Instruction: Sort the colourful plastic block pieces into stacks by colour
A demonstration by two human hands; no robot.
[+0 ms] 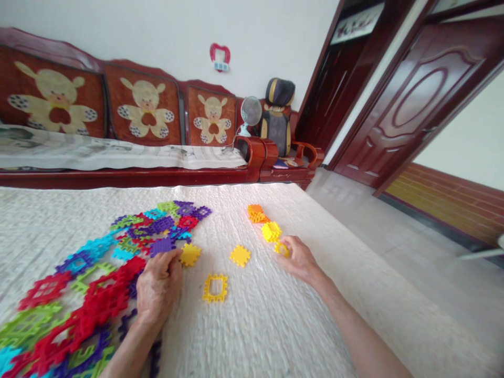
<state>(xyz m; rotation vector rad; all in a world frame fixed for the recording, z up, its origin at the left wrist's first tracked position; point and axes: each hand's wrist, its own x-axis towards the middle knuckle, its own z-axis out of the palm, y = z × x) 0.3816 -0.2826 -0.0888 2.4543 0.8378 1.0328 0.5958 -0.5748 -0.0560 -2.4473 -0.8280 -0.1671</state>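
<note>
My left hand (159, 286) is closed at the right edge of a mixed pile of toothed plastic building tiles (106, 289). Its fingertips pinch the left edge of a solid yellow tile (190, 254). On the right, my right hand (301, 258) grips a small yellow tile with an open centre (281, 249) between thumb and fingers. Just beyond it sits a yellow stack of tiles (271, 231), and behind that an orange stack (256, 213). Between my hands lie another solid yellow tile (240, 255) and a yellow square frame tile (215, 288), both flat.
A cream textured cloth (252, 336) covers the table. Past its far edge stands a wooden sofa (157, 177) with bear-patterned cushions (147, 105). A small fan (251, 111) and a chair with a massage cushion (276, 131) are behind. Tiled floor (366, 210) runs along the right.
</note>
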